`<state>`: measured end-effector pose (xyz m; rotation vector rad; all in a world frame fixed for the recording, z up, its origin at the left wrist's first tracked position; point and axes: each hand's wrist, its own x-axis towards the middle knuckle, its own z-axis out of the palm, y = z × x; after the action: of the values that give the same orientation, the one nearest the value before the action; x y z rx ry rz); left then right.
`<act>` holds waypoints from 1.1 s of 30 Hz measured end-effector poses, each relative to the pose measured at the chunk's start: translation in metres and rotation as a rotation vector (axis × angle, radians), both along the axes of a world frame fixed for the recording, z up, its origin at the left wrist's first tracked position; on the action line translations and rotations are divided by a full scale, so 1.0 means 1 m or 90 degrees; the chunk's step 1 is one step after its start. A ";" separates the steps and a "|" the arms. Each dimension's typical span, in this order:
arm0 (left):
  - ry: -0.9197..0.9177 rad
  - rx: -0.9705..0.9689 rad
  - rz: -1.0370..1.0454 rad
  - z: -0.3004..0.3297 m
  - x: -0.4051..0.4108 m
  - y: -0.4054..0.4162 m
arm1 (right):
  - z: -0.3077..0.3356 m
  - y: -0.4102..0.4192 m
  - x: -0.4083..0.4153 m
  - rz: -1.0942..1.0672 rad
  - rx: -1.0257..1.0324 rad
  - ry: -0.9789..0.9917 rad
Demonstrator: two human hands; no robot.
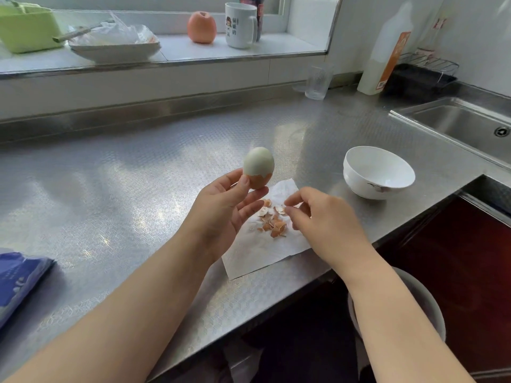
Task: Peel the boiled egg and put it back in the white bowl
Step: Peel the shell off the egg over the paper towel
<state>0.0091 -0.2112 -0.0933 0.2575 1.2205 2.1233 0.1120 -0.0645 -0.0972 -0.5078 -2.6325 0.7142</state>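
Observation:
My left hand (229, 201) holds the boiled egg (258, 165) upright by its lower end, between thumb and fingers. The egg's upper part is bare white; brown shell still covers its bottom. My right hand (323, 217) hovers over a white paper towel (260, 252), fingertips pinched close together above a heap of brown shell pieces (273, 219); whether a shell bit sits between them I cannot tell. The white bowl (378, 172) stands empty on the steel counter, to the right of the egg.
A sink (464, 125) lies at the far right. A clear glass (318, 81) and a white bottle (384, 51) stand at the back. The sill holds an apple (201, 27), a mug (240, 24), a plate and a green tub. A blue packet (19, 280) lies front left.

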 end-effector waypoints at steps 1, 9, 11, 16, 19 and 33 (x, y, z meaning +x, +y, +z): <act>0.000 0.001 -0.003 0.000 0.000 0.000 | -0.001 0.001 0.000 0.001 0.003 0.015; -0.032 0.035 -0.075 0.000 -0.002 -0.001 | -0.001 0.002 0.001 0.044 -0.108 0.090; -0.039 0.042 -0.091 -0.001 -0.002 -0.001 | 0.002 -0.001 -0.001 -0.008 -0.174 0.208; -0.041 0.059 -0.127 -0.002 -0.002 -0.002 | 0.007 -0.014 -0.010 0.070 -0.358 0.255; -0.032 0.051 -0.114 -0.001 0.000 -0.001 | 0.008 -0.021 -0.014 0.057 -0.459 0.311; 0.136 -0.040 -0.016 -0.005 0.004 0.002 | 0.004 -0.030 -0.015 -0.080 -0.253 0.345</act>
<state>0.0132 -0.2096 -0.0985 0.4791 1.3947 2.0734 0.0970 -0.0942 -0.0928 -0.4946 -1.9476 1.1560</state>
